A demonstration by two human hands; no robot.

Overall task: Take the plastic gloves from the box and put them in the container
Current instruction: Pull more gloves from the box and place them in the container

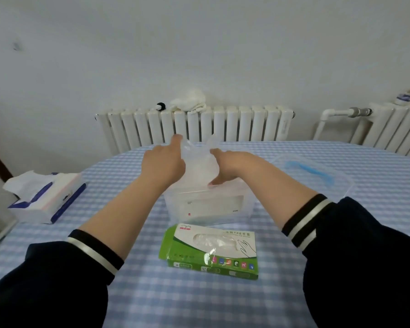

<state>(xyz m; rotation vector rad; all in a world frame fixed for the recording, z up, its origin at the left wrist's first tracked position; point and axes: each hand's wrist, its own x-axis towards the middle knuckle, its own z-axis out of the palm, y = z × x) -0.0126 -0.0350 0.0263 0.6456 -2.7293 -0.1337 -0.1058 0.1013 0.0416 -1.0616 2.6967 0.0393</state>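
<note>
Left hand and right hand both hold one clear plastic glove, one at each side, so the thin film hangs spread between them rather than bunched. The left forefinger points up along the glove's upper edge; the other fingers curl on the film. The right hand grips lower down, with its fingertips at the rim, probably steering the bottom of the glove inside.

The glove sits directly over the open mouth of the clear container, its lower end at or just past the rim; the film is too transparent to tell how deep it reaches. Holding it by both sides looks like a way to keep a light, clingy sheet from drifting or folding. Something white and box-like shows through the container's front wall.

The green glove box lies flat on the worktop just in front of the container, toward the near edge. Its window faces up and a glove tip pokes out, within reach for the next pull. More gloves appear inside, so the task seems to be partway through.

The container lid, with its blue handle, rests toward the right edge, out of the way. A tissue pack sits near the left edge, well apart.
</note>
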